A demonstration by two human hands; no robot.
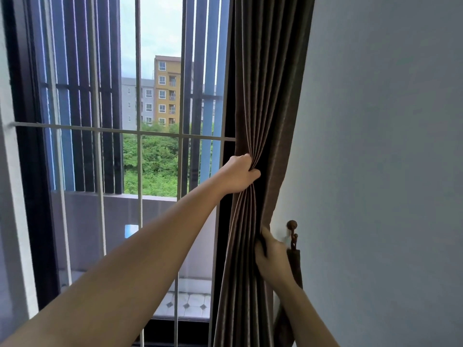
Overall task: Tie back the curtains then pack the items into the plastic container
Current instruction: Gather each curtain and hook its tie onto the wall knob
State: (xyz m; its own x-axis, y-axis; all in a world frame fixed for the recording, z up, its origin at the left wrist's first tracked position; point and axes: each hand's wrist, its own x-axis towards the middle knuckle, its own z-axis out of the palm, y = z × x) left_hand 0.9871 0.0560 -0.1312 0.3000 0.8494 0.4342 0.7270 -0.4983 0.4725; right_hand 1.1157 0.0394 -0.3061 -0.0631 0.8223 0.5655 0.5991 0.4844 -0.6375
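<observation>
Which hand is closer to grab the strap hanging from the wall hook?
Probably the right hand: it sits beside the strap under the hook, while the left hand grips the bunched curtain higher up.

— Any lettering, labels or numbers to log?

— None that I can read. Curtain [260, 96]: plain dark cloth, no tag showing.

— And to the left of the curtain, outside?

— Yellow building [167, 91], far off. Its front is too small to make out any sign or number.

— Right of the curtain?

— Wall [388, 146], plain paint, no writing on it.
</observation>
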